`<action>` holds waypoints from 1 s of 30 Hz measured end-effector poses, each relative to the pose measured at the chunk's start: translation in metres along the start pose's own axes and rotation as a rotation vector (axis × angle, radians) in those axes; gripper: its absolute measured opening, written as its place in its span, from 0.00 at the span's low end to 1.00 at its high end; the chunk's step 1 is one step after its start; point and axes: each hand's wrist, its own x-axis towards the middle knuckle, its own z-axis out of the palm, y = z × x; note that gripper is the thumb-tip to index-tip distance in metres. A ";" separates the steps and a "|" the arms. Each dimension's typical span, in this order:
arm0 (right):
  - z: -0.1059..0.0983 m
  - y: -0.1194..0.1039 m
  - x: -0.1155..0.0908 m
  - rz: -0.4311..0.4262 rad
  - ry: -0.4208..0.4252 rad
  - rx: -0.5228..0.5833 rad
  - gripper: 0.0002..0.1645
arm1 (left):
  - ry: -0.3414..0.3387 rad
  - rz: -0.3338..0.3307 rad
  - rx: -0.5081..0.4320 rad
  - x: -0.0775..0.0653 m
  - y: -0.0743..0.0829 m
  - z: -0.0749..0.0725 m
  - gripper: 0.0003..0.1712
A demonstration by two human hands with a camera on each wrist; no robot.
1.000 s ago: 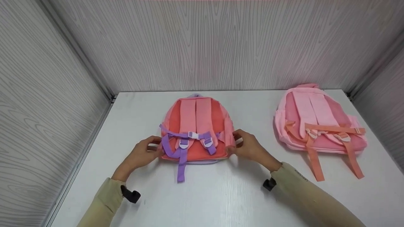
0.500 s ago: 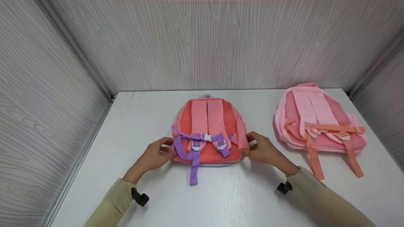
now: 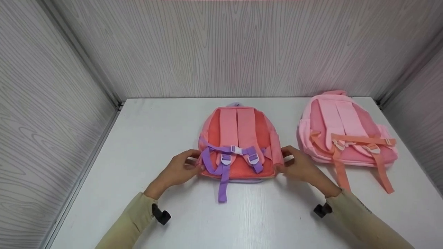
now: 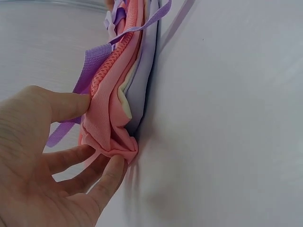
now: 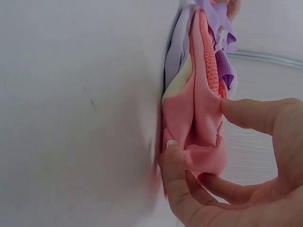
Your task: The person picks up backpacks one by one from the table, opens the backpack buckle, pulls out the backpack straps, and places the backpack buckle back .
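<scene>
A small coral backpack (image 3: 246, 128) with purple straps and white buckles lies back side up on the white table, in the middle of the head view. My left hand (image 3: 183, 167) pinches its lower left side; in the left wrist view the thumb and fingers grip the pink side fabric (image 4: 106, 125). On the opposite side, my right hand (image 3: 297, 165) pinches the lower right corner, its thumb and fingers around the pink fabric (image 5: 201, 142) in the right wrist view. A lavender layer shows beneath the coral one. The backpack's front face is hidden against the table.
A second, light pink backpack (image 3: 346, 128) with orange straps lies at the right, straps up, close to my right hand. Grey wood-grained panels (image 3: 221, 48) stand behind and at both sides of the white table (image 3: 155, 128).
Both hands have moved the coral backpack to the right along the table, keeping their hold on its sides. The light pink backpack stays in place, and the gap between the two is smaller.
</scene>
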 end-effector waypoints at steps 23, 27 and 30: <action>-0.021 0.014 -0.019 -0.035 0.059 -0.097 0.36 | -0.024 0.045 0.025 0.001 0.016 0.011 0.36; -0.023 0.008 -0.020 -0.056 0.158 -0.113 0.38 | 0.011 0.057 0.053 0.001 0.024 0.003 0.35; -0.022 0.004 -0.017 -0.109 0.220 -0.107 0.37 | 0.055 0.111 0.090 0.002 0.030 -0.002 0.34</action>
